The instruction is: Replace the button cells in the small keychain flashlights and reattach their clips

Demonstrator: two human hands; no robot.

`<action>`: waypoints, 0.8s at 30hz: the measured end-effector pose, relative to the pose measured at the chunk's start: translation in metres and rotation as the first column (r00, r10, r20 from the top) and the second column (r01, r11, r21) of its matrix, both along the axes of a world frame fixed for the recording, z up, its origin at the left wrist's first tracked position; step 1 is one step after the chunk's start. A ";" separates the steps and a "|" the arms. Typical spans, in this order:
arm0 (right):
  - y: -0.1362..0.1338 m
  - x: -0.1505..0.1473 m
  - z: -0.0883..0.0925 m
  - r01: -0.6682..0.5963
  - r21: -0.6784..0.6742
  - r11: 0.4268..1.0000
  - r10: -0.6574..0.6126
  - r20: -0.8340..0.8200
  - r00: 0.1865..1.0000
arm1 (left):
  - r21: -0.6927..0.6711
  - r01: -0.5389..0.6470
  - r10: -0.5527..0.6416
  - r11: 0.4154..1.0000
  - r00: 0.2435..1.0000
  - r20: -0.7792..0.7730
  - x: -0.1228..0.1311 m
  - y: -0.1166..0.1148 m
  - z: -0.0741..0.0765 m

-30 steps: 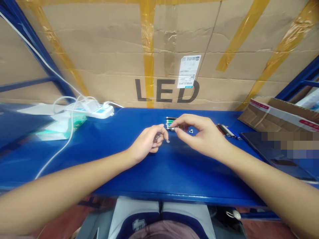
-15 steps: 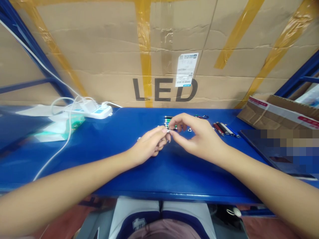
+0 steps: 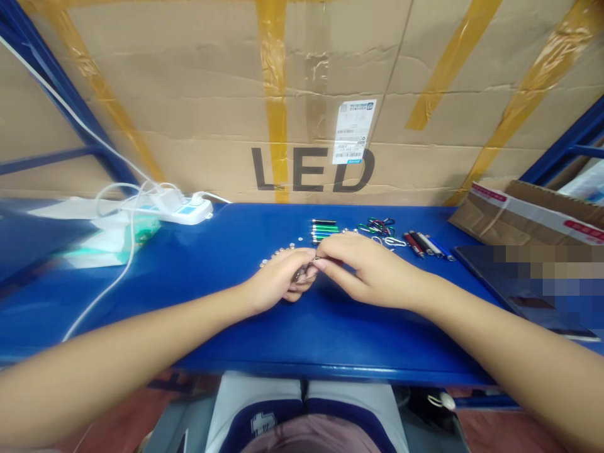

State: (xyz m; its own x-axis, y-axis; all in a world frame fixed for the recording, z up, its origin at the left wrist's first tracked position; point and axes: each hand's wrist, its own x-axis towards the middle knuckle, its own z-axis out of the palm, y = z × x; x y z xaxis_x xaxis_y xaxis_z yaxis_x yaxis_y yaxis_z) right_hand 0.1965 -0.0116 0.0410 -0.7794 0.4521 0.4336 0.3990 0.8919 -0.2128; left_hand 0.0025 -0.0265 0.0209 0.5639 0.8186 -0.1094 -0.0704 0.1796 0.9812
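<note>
My left hand [image 3: 278, 280] is closed around a small dark tube [image 3: 297, 275], most of it hidden by the fingers. Thumb and forefinger of my right hand [image 3: 365, 270] pinch a small metal piece [image 3: 317, 258] at the left hand's fingertips; whether it is joined to the tube cannot be made out. Just past the hands lie several small round silver pieces [image 3: 265, 261], partly covered by my left hand. A row of green and black tubes [image 3: 324, 229] is behind my right hand. Carabiners [image 3: 377, 225] in several colours lie to its right.
Red, black, white and blue tubes [image 3: 427, 245] lie farther right. An open cardboard box [image 3: 533, 211] and a dark flat panel [image 3: 491, 277] fill the right side. At left are a white power strip [image 3: 189, 212], a trailing cable and a green-white packet [image 3: 141, 239]. A large carton [image 3: 212, 126] stands behind.
My right hand has moved slightly down and nearer my left, uncovering the carabiners and more of the tube row. Its fingertips have drawn closer together on the small piece.
</note>
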 end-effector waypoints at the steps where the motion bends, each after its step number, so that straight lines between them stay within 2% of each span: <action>1: 0.000 0.000 -0.001 -0.010 -0.028 1.000 0.010 -0.020 1.000 | -0.007 -0.005 0.005 1.000 1.000 -0.007 0.000 0.000 0.000; 6: 0.000 0.000 -0.002 -0.033 -0.129 0.991 0.011 -0.171 0.985 | 0.001 -0.026 0.026 1.000 0.998 0.049 0.000 0.000 0.000; 10: -0.001 0.000 0.000 0.004 -0.161 0.987 -0.042 -0.235 0.971 | 0.093 -0.012 0.004 0.996 0.996 0.086 -0.002 0.002 -0.004; 17: 0.000 0.003 0.003 0.028 -0.178 0.984 -0.065 -0.206 0.976 | 0.153 0.085 -0.108 0.985 0.983 0.150 -0.004 0.003 -0.009; 24: 0.005 0.008 0.008 -0.047 -0.075 0.996 0.038 -0.117 0.992 | 0.128 0.083 -0.099 0.988 0.988 0.119 -0.004 0.002 -0.006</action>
State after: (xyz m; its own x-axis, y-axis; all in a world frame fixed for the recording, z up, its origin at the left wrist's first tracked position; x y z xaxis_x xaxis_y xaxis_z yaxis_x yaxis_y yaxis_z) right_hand 0.2047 -0.0063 0.0487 -0.7454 0.4558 0.4865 0.3301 0.8864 -0.3246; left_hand -0.0015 -0.0244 0.0152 0.6397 0.7660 0.0640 -0.1824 0.0704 0.9807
